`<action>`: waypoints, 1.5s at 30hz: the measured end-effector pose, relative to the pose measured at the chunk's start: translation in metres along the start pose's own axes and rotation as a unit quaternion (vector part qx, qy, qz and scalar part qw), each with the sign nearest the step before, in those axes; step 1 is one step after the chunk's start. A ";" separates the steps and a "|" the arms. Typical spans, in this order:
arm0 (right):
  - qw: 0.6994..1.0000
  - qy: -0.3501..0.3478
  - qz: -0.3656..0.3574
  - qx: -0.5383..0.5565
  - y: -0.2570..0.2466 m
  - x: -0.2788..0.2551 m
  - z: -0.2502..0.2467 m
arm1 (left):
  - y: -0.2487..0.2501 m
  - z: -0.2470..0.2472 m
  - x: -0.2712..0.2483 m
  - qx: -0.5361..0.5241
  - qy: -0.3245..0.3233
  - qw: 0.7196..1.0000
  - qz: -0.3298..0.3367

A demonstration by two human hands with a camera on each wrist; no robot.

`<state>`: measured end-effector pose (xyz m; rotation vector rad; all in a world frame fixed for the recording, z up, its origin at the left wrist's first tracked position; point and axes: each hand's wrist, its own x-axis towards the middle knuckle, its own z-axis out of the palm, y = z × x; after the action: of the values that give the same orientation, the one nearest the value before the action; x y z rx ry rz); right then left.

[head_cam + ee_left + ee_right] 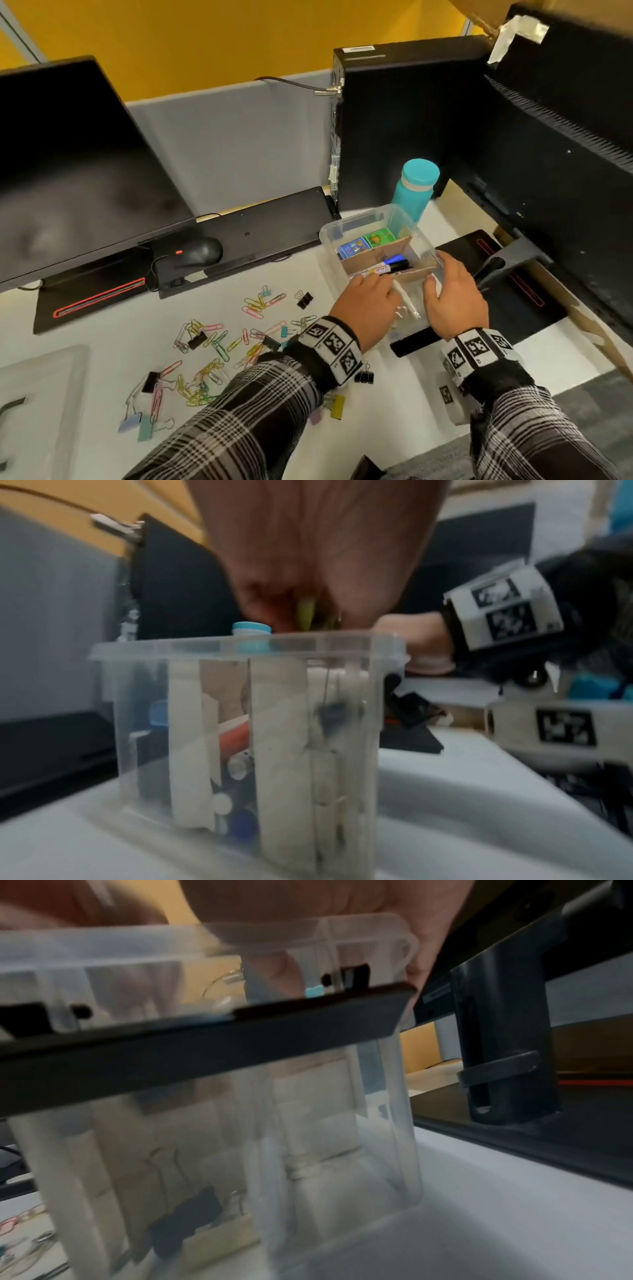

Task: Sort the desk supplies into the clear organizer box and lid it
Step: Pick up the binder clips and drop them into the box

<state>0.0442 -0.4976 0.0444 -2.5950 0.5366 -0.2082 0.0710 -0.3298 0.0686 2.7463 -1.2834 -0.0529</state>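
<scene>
The right hand (452,298) gripped the clear plastic box (359,220) by its rim. Above its cardboard dividers (373,255), the left hand (370,306) pinched a yellowish clip (306,611).

One box (363,219), two tins (352,247), perhaps two markers (394,265), one bottle (412,192).

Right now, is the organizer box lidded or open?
Open. No lid on the clear organizer box: head view looks in at cardboard dividers and markers; left hand pinches a yellowish clip above it.
</scene>
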 end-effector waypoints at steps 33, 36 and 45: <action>0.866 -0.356 -0.289 -0.201 -0.031 -0.087 0.071 | -0.124 0.078 -0.057 -0.070 -0.145 0.977 -0.143; 0.875 -0.347 -0.273 -0.197 -0.028 -0.088 0.077 | -0.128 0.079 -0.063 -0.075 -0.122 0.979 -0.147; 0.901 -0.271 -0.313 -0.126 -0.045 -0.098 0.087 | -0.155 0.039 -0.104 -0.252 0.026 0.924 -0.286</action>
<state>-0.0091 -0.3844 -0.0148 -2.8152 -0.5100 0.4034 0.1194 -0.1544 0.0104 2.5235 -0.3374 -0.3075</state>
